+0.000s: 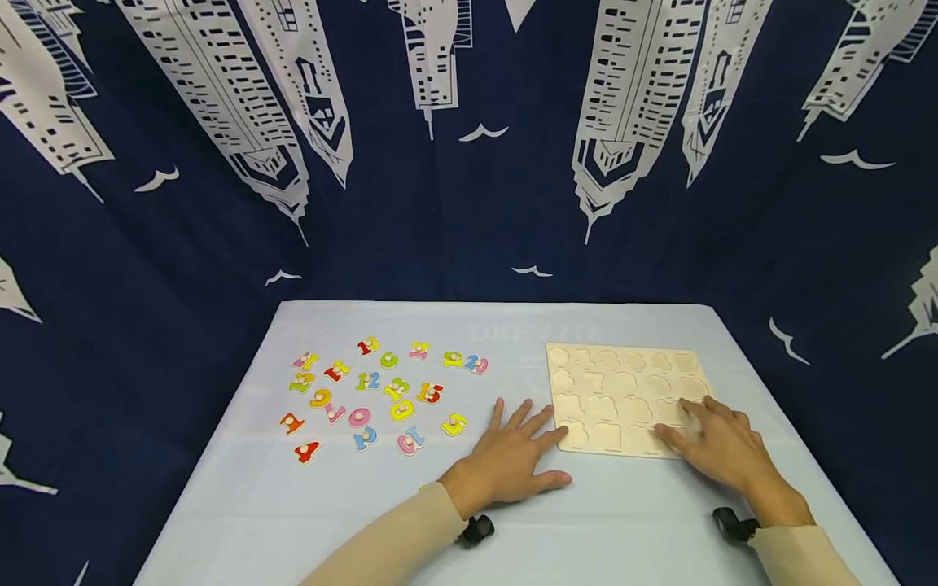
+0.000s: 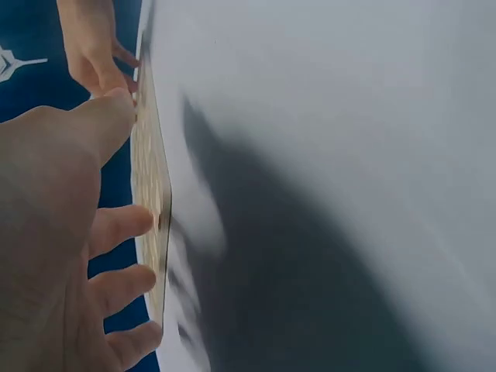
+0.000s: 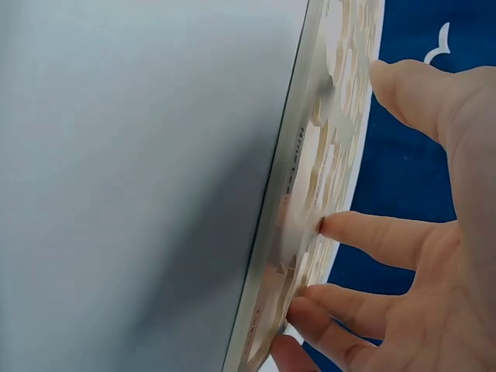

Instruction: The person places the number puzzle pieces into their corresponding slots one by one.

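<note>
A pale wooden number-puzzle board (image 1: 608,403) with rows of shallow recesses lies on the right half of the table. My left hand (image 1: 513,460) is spread palm down at the board's left edge, its fingertips right at the rim and holding nothing. At the right end of the board is my right hand (image 1: 725,452), its fingertips touching the recessed face. In the right wrist view, straight fingers (image 3: 380,236) meet the board's surface, where small printed words (image 3: 298,159) run along the edge. The left wrist view shows the left fingers (image 2: 124,229) overlapping the board.
Several colourful number pieces with small pegs, such as a red 15 (image 1: 430,393) and a red 4 (image 1: 306,452), lie scattered left of the board. A yellow-green piece (image 1: 422,488) peeks out beside the left sleeve. Behind the white table (image 1: 623,521) hangs a navy printed cloth (image 1: 432,220).
</note>
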`<state>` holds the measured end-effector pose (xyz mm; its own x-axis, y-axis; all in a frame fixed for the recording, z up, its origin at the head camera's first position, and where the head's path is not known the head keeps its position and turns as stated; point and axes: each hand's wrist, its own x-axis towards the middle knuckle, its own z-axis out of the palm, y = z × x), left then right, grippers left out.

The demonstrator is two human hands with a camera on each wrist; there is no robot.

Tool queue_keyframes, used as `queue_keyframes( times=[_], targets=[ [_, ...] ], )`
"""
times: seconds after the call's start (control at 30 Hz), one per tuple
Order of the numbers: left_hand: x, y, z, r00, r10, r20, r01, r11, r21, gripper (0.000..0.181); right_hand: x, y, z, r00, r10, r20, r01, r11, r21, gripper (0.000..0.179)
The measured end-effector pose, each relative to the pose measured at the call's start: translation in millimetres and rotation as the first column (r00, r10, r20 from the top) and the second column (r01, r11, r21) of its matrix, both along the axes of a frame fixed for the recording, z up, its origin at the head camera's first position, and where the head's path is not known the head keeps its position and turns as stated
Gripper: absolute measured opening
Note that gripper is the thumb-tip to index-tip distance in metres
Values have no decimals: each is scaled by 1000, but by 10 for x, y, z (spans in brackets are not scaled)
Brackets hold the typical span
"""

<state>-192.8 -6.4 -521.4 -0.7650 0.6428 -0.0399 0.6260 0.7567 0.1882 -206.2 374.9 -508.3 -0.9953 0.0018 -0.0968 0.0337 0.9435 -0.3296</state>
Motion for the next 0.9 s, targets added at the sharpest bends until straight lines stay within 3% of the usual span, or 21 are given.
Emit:
queue_keyframes(
  times=[0.27,0.4,0.67,0.9],
  targets=[
    [-31,118,-11,1000,-17,-7,17,999,-27,73,-14,103,-20,997,-52,61,55,997,-49,104],
    [-43,89,19,999,-18,-28,17,1000,-20,69,-40,119,13,998,-33,47,36,998,-58,100],
    [-38,-161,60,999,-14,-45,13,1000,-24,63,-71,-20,3,998,54,-34,-57,994,-91,96],
    [5,-469,100,999,29,-32,-29,999,-20,58,-28,-240,-9,986,144,-78,-153,982,-113,104]
  ],
)
